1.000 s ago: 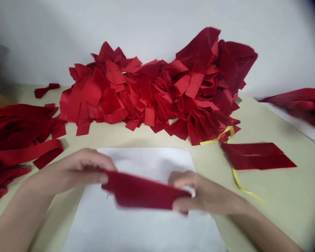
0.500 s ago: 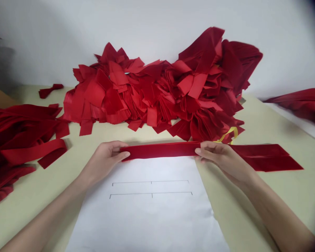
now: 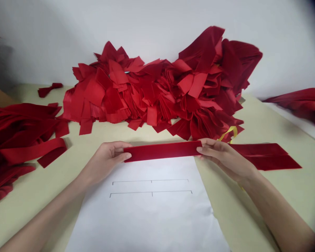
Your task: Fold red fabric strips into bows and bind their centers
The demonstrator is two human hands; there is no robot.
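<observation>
My left hand (image 3: 103, 161) and right hand (image 3: 227, 157) both in pinch grip, well apart, about level. Thumbs toward me, pointing inward; index fingers extended on the far side, other fingers curled, partly hidden. Left forearm (image 3: 51, 208) and right forearm (image 3: 277, 206) bare, angled inward from the lower corners.

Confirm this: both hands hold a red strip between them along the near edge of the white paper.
Wrong edge: the head view shows the red strip along the far edge of the white paper. The left hand and right hand hold it between them.
</observation>
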